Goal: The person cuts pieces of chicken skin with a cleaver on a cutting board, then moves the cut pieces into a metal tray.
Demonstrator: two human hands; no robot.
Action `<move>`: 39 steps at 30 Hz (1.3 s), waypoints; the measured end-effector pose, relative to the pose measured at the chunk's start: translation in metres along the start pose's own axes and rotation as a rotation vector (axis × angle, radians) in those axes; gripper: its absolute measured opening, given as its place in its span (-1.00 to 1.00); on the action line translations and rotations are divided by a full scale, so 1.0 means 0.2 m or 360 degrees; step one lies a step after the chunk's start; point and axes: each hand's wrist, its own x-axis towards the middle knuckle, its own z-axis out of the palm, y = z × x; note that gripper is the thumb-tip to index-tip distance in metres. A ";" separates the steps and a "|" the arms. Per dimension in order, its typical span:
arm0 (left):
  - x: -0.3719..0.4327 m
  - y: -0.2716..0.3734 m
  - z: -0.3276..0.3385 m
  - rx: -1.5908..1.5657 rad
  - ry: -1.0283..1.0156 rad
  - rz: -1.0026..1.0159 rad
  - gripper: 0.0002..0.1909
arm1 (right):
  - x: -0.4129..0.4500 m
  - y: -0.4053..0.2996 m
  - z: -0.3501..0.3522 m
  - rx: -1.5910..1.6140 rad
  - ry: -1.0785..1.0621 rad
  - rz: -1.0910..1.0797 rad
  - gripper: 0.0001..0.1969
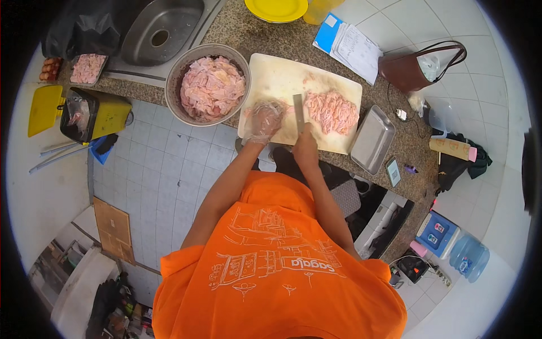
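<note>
My left hand (266,120), in a clear plastic glove, rests on raw chicken skin at the left part of a white cutting board (279,68). Whether its fingers grip the skin is hidden. My bare right hand (305,146) is closed on the handle of a knife (298,111), its broad blade pointing away from me over the middle of the board. Right of the blade lies a pile of cut pale pink strips (332,112). Left of the board stands a metal bowl (172,80) heaped with raw chicken skin (211,87).
An empty metal tray (372,140) touches the board's right side. A phone (393,172) lies near the counter edge. Papers (355,48) and a brown bag (402,72) stand behind. A sink (163,25) and a tray of pink meat (88,68) are at left.
</note>
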 end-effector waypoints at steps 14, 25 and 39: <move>0.05 0.03 -0.01 -0.0053 -0.0325 -0.0300 -0.79 | 0.30 -0.06 0.09 0.0108 0.0003 -0.0193 -0.65; 0.01 -0.03 0.02 0.0163 0.0260 0.0353 -0.81 | -0.17 0.04 -0.08 0.0043 -0.0165 0.0031 -0.75; 0.01 -0.04 -0.10 -0.0023 0.0020 -0.0079 -0.82 | -0.02 0.01 -0.01 -0.0119 -0.0040 -0.0134 -0.75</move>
